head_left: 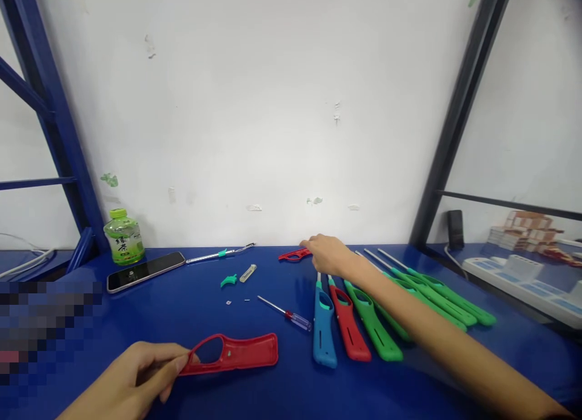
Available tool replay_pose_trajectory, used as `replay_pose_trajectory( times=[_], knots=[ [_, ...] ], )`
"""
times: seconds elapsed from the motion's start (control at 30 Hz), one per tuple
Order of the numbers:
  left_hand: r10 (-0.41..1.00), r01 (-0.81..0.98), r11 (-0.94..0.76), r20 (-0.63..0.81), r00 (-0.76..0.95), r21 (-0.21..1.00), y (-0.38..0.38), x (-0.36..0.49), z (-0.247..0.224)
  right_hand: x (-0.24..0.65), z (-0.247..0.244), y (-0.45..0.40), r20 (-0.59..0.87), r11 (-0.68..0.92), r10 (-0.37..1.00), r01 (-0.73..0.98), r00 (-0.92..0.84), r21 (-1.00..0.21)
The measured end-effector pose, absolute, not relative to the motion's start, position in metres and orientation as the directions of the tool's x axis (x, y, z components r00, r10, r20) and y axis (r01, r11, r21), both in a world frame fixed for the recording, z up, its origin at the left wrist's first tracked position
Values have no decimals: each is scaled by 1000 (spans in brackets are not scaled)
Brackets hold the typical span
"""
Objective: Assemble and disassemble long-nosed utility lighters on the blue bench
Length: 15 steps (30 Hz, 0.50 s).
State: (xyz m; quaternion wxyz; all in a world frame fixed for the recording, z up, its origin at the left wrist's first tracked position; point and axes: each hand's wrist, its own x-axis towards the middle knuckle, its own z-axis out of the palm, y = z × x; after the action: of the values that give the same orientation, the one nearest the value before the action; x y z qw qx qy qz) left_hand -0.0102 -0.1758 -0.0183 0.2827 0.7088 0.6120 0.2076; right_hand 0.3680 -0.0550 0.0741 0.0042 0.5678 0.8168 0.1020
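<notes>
My left hand (150,371) pinches the looped end of a red lighter casing half (250,352), its hollow inside facing up. At the back of the table, my right hand (325,253) has its fingers closed on a second red casing half (295,255), which lies at or just above the surface. Between the hands are a screwdriver (291,317) with a clear purple handle, a green trigger (228,280), a small clear fuel tank (248,273) and tiny loose parts (228,302). A metal lighter tube (211,256) with a green piece lies behind them.
Right of centre lies a row of long-necked lighters: a blue one (324,335), a red one (349,326) and several green ones (375,326), partly under my right forearm. A phone (145,272) and a green-capped bottle (123,237) are at the left. Power strips (522,286) sit at the right.
</notes>
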Motion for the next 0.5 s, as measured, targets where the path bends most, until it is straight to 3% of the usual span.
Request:
replay_pose_trajectory(
  times=[0.1,0.23,0.5],
  knots=[
    [977,764,-96,-88,195,638,-174,10,-2,367,66,-13,7,432,897,882,-441,188],
    [989,850,-89,-59,139,520,-170,20,10,362,52,10,-55,469,882,858,-468,210],
    [977,943,-180,162,138,281,-130,23,21,367,61,-12,49,499,854,844,-517,197]
  ],
)
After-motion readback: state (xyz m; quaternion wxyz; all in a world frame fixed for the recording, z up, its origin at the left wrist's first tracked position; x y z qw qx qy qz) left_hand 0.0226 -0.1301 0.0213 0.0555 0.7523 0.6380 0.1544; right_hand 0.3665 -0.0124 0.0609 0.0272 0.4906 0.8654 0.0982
